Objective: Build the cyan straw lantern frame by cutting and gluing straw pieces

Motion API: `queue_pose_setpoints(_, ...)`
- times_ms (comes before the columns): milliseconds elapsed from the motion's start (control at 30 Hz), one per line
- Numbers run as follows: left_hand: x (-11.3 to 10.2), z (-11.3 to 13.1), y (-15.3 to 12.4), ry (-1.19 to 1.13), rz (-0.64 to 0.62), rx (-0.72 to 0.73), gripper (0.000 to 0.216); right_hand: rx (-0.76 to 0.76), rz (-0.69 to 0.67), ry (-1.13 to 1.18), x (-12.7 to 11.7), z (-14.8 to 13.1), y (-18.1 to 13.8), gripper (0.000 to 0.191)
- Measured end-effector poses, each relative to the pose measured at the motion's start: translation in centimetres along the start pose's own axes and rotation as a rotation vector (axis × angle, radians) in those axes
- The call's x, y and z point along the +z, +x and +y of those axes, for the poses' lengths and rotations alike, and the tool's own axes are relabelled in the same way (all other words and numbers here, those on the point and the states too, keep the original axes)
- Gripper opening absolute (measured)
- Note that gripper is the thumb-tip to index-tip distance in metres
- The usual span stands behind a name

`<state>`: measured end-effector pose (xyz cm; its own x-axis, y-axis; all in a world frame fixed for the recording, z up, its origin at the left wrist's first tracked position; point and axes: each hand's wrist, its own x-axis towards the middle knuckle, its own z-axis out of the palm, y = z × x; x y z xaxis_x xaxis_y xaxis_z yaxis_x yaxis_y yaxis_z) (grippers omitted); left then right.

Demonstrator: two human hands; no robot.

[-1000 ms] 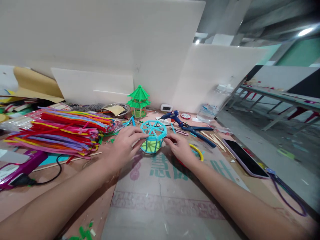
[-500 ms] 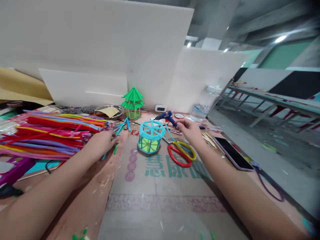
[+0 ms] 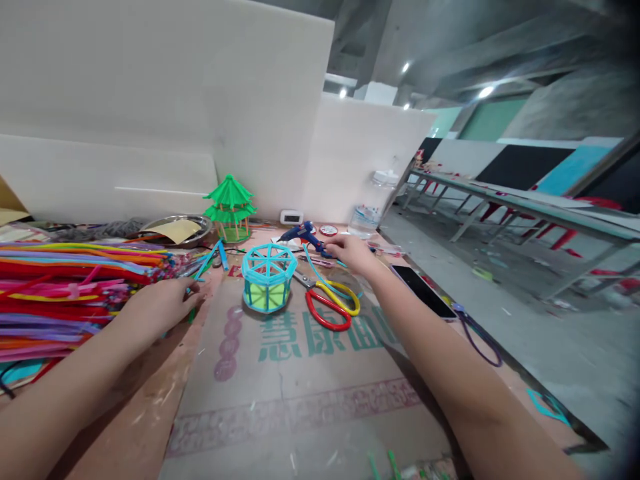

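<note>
A: In the head view, where was the blue frame?

B: It stood on the printed sheet, just beside the scissors. Its floor, posts and spoked top looked joined, so I'd call it well along, though unlike the green pagoda it had no roof. What was left, I couldn't tell.

A: And the hands?

B: The right hand was pinched narrow at the glue gun; the left hand was half curled near blue strips. Whether either gripped anything, I couldn't tell.

A: Containers?

B: Yellow paper lay across a metal bowl; the contents of the clear jar were unclear.
</note>
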<state>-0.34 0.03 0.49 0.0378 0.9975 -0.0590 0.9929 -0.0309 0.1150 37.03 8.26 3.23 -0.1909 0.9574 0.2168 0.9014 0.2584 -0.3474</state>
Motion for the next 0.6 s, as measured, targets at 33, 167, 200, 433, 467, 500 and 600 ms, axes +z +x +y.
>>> queue_pose_setpoints(33, -0.1, 0.1, -0.1, -0.003, -0.012, -0.003, 0.046, 0.031, 0.007, -0.048, -0.7, 0.7, -0.2, 0.027)
queue_pose_setpoints(167, -0.2, 0.1, -0.1, 0.027, -0.008, 0.003, 0.046, 0.120, -0.027, -0.210, -0.8, 3.0, -1.6, 0.020)
queue_pose_setpoints(200, -0.1, 0.0, -0.1, 0.040, 0.001, 0.009, 0.045, 0.128, -0.039, -0.237, -0.4, 3.3, -1.9, 0.020)
queue_pose_setpoints(433, 0.0, -0.1, 0.0, 0.019, -0.010, -0.004, 0.046, 0.151, -0.017, -0.307, 2.3, 3.8, -2.1, 0.024)
queue_pose_setpoints(467, 0.0, -0.1, 0.0, 0.026, 0.000, 0.001, 0.046, 0.147, -0.005, -0.302, 2.3, 3.7, -2.0, 0.023)
queue_pose_setpoints(500, 0.0, -0.1, 0.0, 0.038, 0.017, 0.008, 0.045, 0.142, 0.012, -0.294, 2.3, 3.6, -2.0, 0.022)
queue_pose_setpoints(600, 0.1, -0.2, 0.0, 0.035, 0.048, 0.020, 0.042, 0.141, 0.076, -0.251, 1.4, 3.3, -1.9, 0.027)
